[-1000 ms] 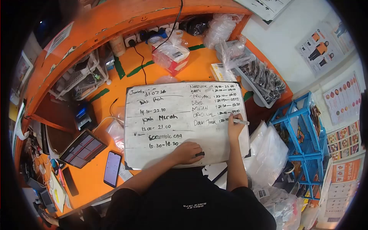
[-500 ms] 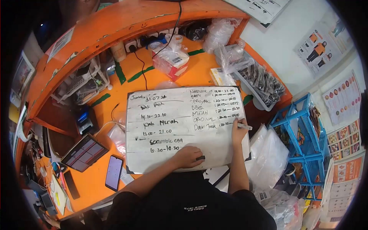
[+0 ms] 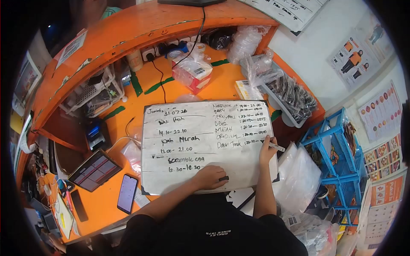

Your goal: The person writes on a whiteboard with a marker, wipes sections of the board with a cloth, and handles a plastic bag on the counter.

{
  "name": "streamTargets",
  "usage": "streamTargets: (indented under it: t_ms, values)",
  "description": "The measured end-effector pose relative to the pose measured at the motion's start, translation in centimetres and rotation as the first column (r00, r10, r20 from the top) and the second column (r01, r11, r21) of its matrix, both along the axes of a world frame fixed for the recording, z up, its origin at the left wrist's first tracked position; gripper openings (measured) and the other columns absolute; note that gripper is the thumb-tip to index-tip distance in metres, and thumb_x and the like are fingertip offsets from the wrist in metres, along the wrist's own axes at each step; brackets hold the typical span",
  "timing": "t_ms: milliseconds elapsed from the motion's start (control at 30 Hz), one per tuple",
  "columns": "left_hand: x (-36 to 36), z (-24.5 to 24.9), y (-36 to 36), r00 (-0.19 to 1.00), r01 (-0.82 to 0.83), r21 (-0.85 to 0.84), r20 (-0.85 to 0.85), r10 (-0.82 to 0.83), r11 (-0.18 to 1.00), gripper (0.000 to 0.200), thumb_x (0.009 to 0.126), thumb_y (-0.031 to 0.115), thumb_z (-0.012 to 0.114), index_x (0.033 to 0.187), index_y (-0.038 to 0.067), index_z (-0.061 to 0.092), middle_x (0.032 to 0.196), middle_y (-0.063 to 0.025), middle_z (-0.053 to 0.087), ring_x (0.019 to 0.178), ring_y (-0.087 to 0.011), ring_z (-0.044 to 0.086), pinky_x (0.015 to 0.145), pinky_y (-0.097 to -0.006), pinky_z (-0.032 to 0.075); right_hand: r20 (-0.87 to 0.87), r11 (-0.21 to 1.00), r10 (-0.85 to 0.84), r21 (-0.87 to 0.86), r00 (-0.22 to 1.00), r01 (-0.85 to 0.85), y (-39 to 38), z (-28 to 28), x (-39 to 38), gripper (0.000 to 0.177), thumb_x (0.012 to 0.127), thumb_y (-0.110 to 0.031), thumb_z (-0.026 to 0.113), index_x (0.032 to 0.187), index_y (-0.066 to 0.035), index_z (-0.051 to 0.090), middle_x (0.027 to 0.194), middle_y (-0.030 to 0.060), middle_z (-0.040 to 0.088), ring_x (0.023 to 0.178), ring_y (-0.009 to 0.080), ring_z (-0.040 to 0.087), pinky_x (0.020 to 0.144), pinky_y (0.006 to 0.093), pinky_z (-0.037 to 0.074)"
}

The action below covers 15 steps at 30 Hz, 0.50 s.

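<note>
A whiteboard point(image 3: 205, 170) with handwritten names and times in black lies tilted on the counter's near edge, in front of my body. My right hand point(image 3: 267, 150) is closed around a white marker point(image 3: 276, 146), its dark tip at the end of the lowest line in the right column. Resting on the board's lower part, my left hand point(image 3: 211, 177) is curled, with a small black piece point(image 3: 224, 178) at its fingers; it looks like a marker cap, but its kind is not clear.
On the orange counter point(image 3: 141, 91) stand a phone point(image 3: 127, 193), a tablet point(image 3: 95, 170), a red-and-white box point(image 3: 194, 76) and a grey tray point(image 3: 294, 96) of black-wrapped packets. Blue plastic shelves point(image 3: 331, 147) and plastic bags point(image 3: 301, 177) are at my right.
The whole view has shifted slightly. My right hand has moved a little lower and the marker slants more. My left hand stays on the board.
</note>
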State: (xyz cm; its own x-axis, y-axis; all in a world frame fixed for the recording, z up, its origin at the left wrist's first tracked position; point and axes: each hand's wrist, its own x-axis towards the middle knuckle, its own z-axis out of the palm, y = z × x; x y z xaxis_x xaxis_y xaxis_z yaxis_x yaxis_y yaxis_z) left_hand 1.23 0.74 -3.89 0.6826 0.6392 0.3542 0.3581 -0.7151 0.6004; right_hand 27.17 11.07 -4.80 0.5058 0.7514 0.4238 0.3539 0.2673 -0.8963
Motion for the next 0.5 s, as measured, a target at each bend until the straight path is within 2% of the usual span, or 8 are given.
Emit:
streamTargets:
  t_ms: [67, 133, 200, 433, 500]
  values:
    - [0.04, -0.29, 0.01, 1.000, -0.001, 0.004, -0.002, 0.001, 1.000, 0.027, 0.087, 0.030, 0.056, 0.076, 0.005, 0.053, 0.071, -0.0097, 0.054, 0.072, -0.0285, 0.056, 0.070, -0.0395, 0.044, 0.004, 1.000, 0.007, -0.001, 1.000, -0.007, 0.03, 0.00, -0.08, 0.030, 0.091, -0.017, 0.056, 0.066, -0.004, 0.044, 0.061, -0.0004, 0.046, 0.058, 0.0070, 0.038, 0.054, 0.0247, 0.032]
    - [0.07, -0.57, -0.02, 1.000, -0.001, 0.008, -0.003, 0.001, 1.000, 0.027, 0.087, 0.030, 0.056, 0.076, 0.005, 0.054, 0.071, -0.0097, 0.054, 0.072, -0.0285, 0.056, 0.070, -0.0397, 0.044, 0.009, 0.999, 0.003, 0.038, 1.000, -0.004, 0.08, 0.09, -0.29, 0.031, 0.092, -0.015, 0.055, 0.065, -0.005, 0.042, 0.060, -0.0041, 0.039, 0.058, 0.0044, 0.032, 0.051, 0.0244, 0.026]
    - [0.04, -0.69, 0.00, 1.000, -0.007, 0.027, 0.030, 0.006, 1.000, 0.024, 0.083, 0.029, 0.061, 0.079, 0.006, 0.054, 0.072, -0.0092, 0.052, 0.071, -0.0279, 0.055, 0.067, -0.0388, 0.044, 0.011, 1.000, 0.002, 0.028, 1.000, -0.002, 0.09, 0.15, -0.28, 0.032, 0.092, -0.016, 0.055, 0.064, -0.005, 0.042, 0.060, -0.0040, 0.039, 0.058, 0.0044, 0.032, 0.051, 0.0245, 0.026]
    - [0.08, -0.62, 0.06, 1.000, -0.009, 0.027, 0.028, 0.008, 1.000, 0.023, 0.082, 0.028, 0.062, 0.078, 0.006, 0.055, 0.071, -0.0087, 0.052, 0.071, -0.0276, 0.055, 0.068, -0.0389, 0.044, 0.002, 0.998, -0.030, 0.049, 1.000, 0.029, 0.04, 0.29, -0.48, 0.033, 0.092, -0.015, 0.054, 0.063, -0.006, 0.040, 0.059, -0.0045, 0.039, 0.057, 0.0041, 0.032, 0.051, 0.0242, 0.026]
    - [0.05, -0.53, -0.02, 1.000, -0.002, 0.010, 0.009, 0.002, 1.000, 0.027, 0.087, 0.030, 0.056, 0.075, 0.005, 0.054, 0.071, -0.0099, 0.054, 0.073, -0.0288, 0.056, 0.070, -0.0396, 0.043, -0.032, 0.997, -0.060, 0.048, 0.998, 0.061, 0.27, -0.04, -0.05, 0.033, 0.092, -0.015, 0.054, 0.063, -0.006, 0.040, 0.059, -0.0047, 0.039, 0.057, 0.0041, 0.032, 0.051, 0.0241, 0.026]
